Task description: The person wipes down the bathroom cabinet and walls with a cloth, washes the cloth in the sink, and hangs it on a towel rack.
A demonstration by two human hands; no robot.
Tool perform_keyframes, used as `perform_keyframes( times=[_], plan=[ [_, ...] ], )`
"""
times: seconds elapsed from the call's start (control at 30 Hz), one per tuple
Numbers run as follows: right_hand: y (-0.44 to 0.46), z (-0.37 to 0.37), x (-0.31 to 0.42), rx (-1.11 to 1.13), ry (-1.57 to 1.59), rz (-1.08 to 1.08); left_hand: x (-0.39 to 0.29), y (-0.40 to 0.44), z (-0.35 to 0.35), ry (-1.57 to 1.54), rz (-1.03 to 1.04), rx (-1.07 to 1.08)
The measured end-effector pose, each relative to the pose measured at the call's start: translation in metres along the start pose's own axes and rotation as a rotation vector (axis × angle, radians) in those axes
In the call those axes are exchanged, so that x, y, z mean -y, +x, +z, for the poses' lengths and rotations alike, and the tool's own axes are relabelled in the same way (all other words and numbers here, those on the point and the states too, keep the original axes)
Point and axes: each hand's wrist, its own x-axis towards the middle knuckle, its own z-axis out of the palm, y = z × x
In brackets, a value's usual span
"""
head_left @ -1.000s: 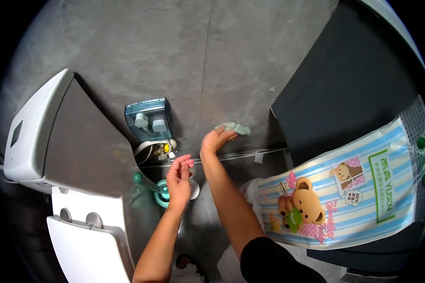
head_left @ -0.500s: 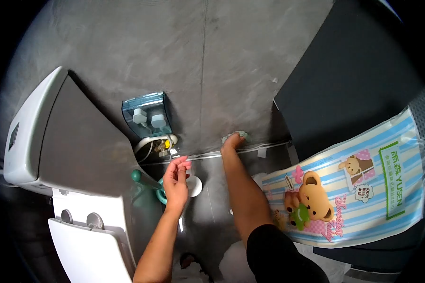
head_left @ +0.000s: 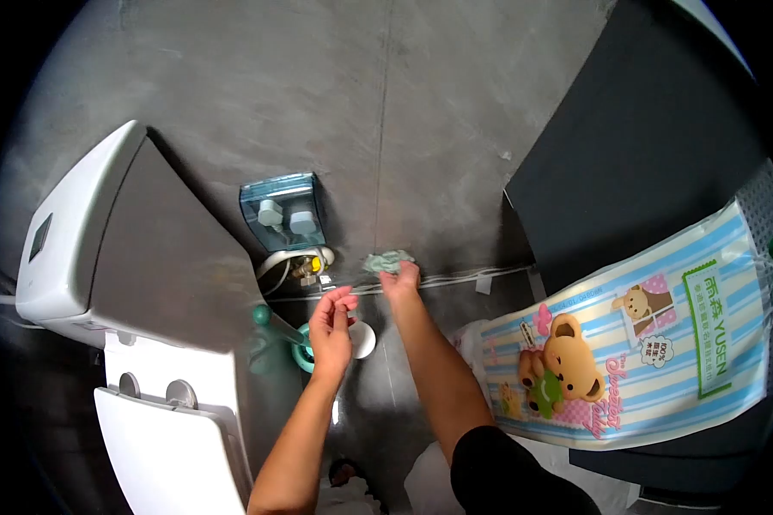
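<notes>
My right hand (head_left: 401,279) is closed on a crumpled pale green cloth (head_left: 388,261), which it presses to the grey wall (head_left: 438,172) just above the white cables. My left hand (head_left: 331,324) hangs in the air with its fingers loosely bent and slightly apart, holding nothing. Behind it, on the floor, are a round white object (head_left: 363,340) and a teal ring-shaped rim (head_left: 302,352), partly covered by the hand. A green knobbed handle (head_left: 261,316) rises beside the toilet.
At left stands a toilet (head_left: 77,257) with its white seat (head_left: 167,451). A covered socket box (head_left: 283,213) sits on the wall above a valve (head_left: 305,270). White cables (head_left: 459,279) run along the wall's foot. A striped bear-print package (head_left: 627,343) lies at right by a dark panel (head_left: 636,146).
My right hand has slid left along the wall with the cloth, coming nearer to the socket box. The left hand keeps its pose. The view has shifted slightly.
</notes>
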Motion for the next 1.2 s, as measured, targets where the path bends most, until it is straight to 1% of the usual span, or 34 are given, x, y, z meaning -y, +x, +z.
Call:
perform_keyframes(
  times=[0.07,0.13,0.17,0.2,0.3,0.33,0.43,0.47,0.53,0.57,0.6,0.7,0.73,0.77,0.8,0.83,0.87,0.9,1.0,1.1,1.13,1.2],
  plan=[
    [-0.001,0.008,-0.009,-0.079,-0.042,-0.107,0.001,-0.002,-0.003,-0.013,-0.001,-0.002],
    [-0.006,0.017,-0.022,0.042,-0.922,-0.281,0.002,-0.003,-0.008,0.004,0.001,-0.022],
    [-0.005,0.026,-0.025,0.024,-0.591,-0.064,0.006,-0.002,-0.011,-0.009,0.003,-0.025],
    [-0.024,0.047,-0.024,-0.059,-0.254,0.126,0.006,-0.003,-0.011,-0.010,-0.007,-0.026],
    [-0.077,0.076,-0.015,0.188,0.009,0.128,-0.001,-0.003,-0.007,-0.006,-0.010,-0.031],
    [-0.098,0.091,-0.010,0.259,0.073,0.065,-0.003,-0.003,-0.005,-0.007,-0.001,-0.032],
    [-0.136,0.122,0.002,0.362,-0.029,-0.095,-0.010,-0.004,0.001,-0.023,0.026,-0.031],
    [-0.129,0.126,-0.001,0.377,0.004,-0.056,-0.012,-0.005,0.004,-0.029,0.042,-0.025],
    [-0.134,0.135,0.000,0.186,-0.077,-0.166,-0.025,-0.011,0.008,-0.005,0.079,-0.014],
    [-0.139,0.143,0.000,0.101,-0.113,-0.223,-0.035,-0.016,0.012,-0.012,0.060,-0.025],
    [-0.152,0.153,0.007,0.146,-0.161,-0.310,-0.042,-0.019,0.014,-0.020,0.079,-0.011],
    [-0.238,0.214,0.015,0.258,-0.279,-0.596,-0.078,-0.021,0.025,-0.077,0.123,0.000],
    [-0.246,0.220,0.011,0.263,-0.539,-0.913,-0.097,-0.021,0.029,-0.113,0.177,0.021],
    [-0.253,0.227,0.006,0.257,-0.792,-1.234,-0.119,-0.022,0.033,-0.089,0.241,-0.003],
    [-0.284,0.241,0.009,0.466,-0.831,-1.397,-0.134,-0.020,0.035,-0.131,0.287,0.000],
    [-0.307,0.265,0.021,0.486,-1.002,-1.584,-0.150,-0.018,0.035,-0.172,0.328,0.000],
    [-0.327,0.291,0.039,0.497,-1.175,-1.765,-0.189,-0.024,0.036,-0.108,0.316,-0.047],
    [-0.342,0.313,0.054,0.495,-1.358,-1.941,-0.214,-0.028,0.032,-0.106,0.323,-0.063],
    [-0.383,0.384,0.076,0.237,-1.315,-2.153,-0.289,-0.028,0.019,-0.089,0.364,-0.141],
    [-0.412,0.423,0.071,0.733,-1.790,-2.337,-0.369,-0.032,0.020,-0.073,0.470,-0.155],
    [-0.423,0.440,0.076,1.010,-1.686,-2.486,-0.396,-0.036,0.019,-0.081,0.472,-0.164],
    [-0.446,0.480,0.109,1.177,-1.707,-2.560,-0.453,-0.041,0.016,-0.097,0.472,-0.178]
  ],
)
